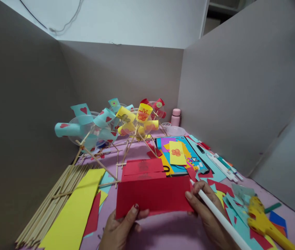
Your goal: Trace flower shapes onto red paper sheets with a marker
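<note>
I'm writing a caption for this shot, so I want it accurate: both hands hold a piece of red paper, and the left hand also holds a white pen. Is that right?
Not quite: the head view shows the white pen in the right hand, not the left. Both hands do hold the red paper.

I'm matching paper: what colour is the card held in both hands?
Red; the card shows in the head view.
</note>
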`<state>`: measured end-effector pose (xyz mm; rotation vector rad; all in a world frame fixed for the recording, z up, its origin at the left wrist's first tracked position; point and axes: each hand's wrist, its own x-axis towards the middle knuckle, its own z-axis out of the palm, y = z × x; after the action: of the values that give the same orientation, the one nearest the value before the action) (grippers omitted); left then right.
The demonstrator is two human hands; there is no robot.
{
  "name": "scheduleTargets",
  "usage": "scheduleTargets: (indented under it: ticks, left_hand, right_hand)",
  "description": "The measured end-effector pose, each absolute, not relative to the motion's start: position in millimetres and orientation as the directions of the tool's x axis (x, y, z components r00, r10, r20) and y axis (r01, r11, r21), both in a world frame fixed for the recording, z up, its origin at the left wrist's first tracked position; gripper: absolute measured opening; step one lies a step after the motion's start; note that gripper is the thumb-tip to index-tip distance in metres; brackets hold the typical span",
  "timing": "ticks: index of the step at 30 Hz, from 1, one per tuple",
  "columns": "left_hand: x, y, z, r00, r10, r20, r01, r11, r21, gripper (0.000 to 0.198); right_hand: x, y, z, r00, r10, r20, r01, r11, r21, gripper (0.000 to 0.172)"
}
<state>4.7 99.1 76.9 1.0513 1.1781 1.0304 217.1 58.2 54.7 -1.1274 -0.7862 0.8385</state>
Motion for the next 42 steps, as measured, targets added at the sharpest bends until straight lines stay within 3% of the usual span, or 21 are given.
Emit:
scheduleTargets:
  ticks: [4,9,16,19,22,25,31,42]
  left_hand:
    - [-3.4,102.9,83.8,0.166,0.986,-0.006,-0.177,0.035,0.984,0.034]
    - [-6.2,100.0,80.8,0.232,0.971,0.058,-0.119,-0.031,0.992,0.040]
    - [10.5,92.7,89.5,0.127,0.992,-0.017,-0.189,0.041,0.981,0.027]
    - [14.2,93.8,93.3,0.086,0.978,-0.191,-0.384,0.209,0.899,0.045]
    - [12.4,96.2,86.5,0.212,0.943,-0.258,-0.472,0.330,0.818,0.062]
    - [12.5,97.7,74.0,0.213,0.940,-0.265,-0.368,0.329,0.870,0.064]
    - [15.9,98.6,62.9,0.228,0.929,-0.291,-0.086,0.317,0.945,0.038]
    - [17.6,98.5,64.5,0.309,0.920,-0.239,-0.048,0.266,0.963,0.033]
  right_hand:
    - [217.0,61.9,57.6,0.487,0.871,0.060,-0.297,0.230,-0.927,0.038]
    - [212.2,58.9,64.6,0.366,0.930,-0.011,-0.482,0.179,-0.858,0.040]
    - [215.5,57.1,64.1,0.395,0.919,-0.005,-0.385,0.160,-0.909,0.038]
    - [215.5,58.0,65.7,0.427,0.904,-0.014,-0.391,0.171,-0.904,0.040]
    - [214.0,58.6,65.5,0.458,0.889,-0.010,-0.393,0.192,-0.899,0.040]
    - [213.1,59.6,62.8,0.483,0.876,-0.006,-0.396,0.213,-0.893,0.041]
    - [203.7,59.5,55.6,0.435,0.900,0.011,-0.412,0.210,-0.887,0.036]
    - [195.7,55.2,47.1,0.356,0.933,-0.051,-0.323,0.072,-0.944,0.033]
